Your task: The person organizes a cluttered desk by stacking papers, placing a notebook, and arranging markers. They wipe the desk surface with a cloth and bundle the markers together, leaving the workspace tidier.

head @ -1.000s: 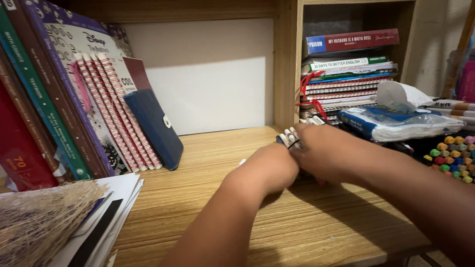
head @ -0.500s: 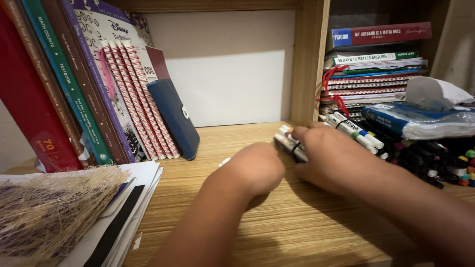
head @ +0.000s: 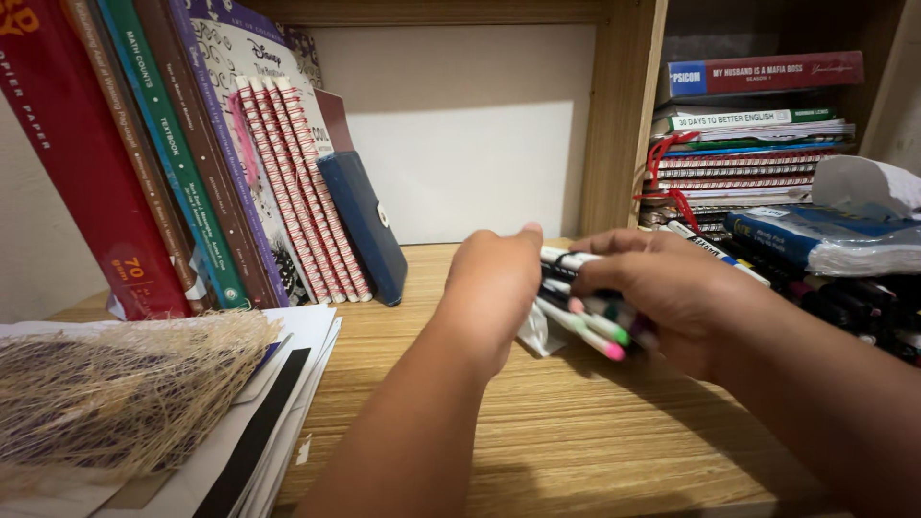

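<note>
Left hand: the left hand is curling shut, back of the hand facing the camera, thumb tip pointing up; it is gripping one end of the bundle of markers.
Right hand: the right hand is closing around the same bundle from the other side, fingers wrapping over the top of it.
Markers: white barrels with pink, green and dark caps are sticking out between the two hands, the caps pointing down and away from the left hand; the bundle is being held just above the wooden shelf.
Wrapper: a bit of clear plastic is hanging just under the left hand's knuckles, touching the markers.
Left of the left hand: leaning books, the nearest a dark blue book, are standing well apart from it.
Near the left forearm: a pile of papers is lying under a straw-coloured mesh.
Beyond the right hand: a stack of notebooks and a blue packet are sitting behind it; more markers are lying just past its knuckles.
</note>
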